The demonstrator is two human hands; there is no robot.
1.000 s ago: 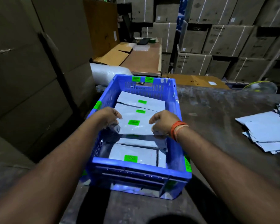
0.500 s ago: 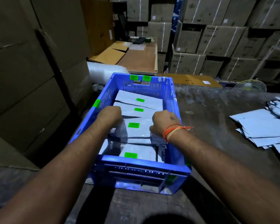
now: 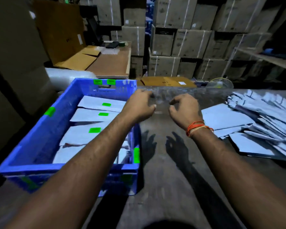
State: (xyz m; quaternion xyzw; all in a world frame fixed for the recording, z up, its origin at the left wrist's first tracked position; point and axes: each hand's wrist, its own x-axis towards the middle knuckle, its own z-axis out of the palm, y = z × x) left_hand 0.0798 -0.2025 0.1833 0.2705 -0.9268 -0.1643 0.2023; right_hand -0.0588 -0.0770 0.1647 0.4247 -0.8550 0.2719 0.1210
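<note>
Both hands have come out of the blue crate [image 3: 40, 129]. The left hand [image 3: 141, 105] and right hand [image 3: 184, 109] now hover over the dark, scuffed table [image 3: 163, 176] just right of it, fingers loosely curled, gripping nothing. White packets [image 3: 92, 115] with green labels lie overlapped in the crate. Stacked cardboard boxes [image 3: 188, 42] fill the dim room behind. A loose pile [image 3: 257, 123] of packets at right is blurred and cut off, and the left forearm hides part of the crate.

Left hand [image 3: 141, 107] and right hand [image 3: 185, 109] hover side by side over the counter [image 3: 163, 179], just right of the blue crate [image 3: 56, 167]. Fingers are loosely curled; through the motion blur, both hands appear empty. Green-labelled white packets [image 3: 96, 115] lie in the crate; a loose pile [image 3: 238, 119] lies at the right.
</note>
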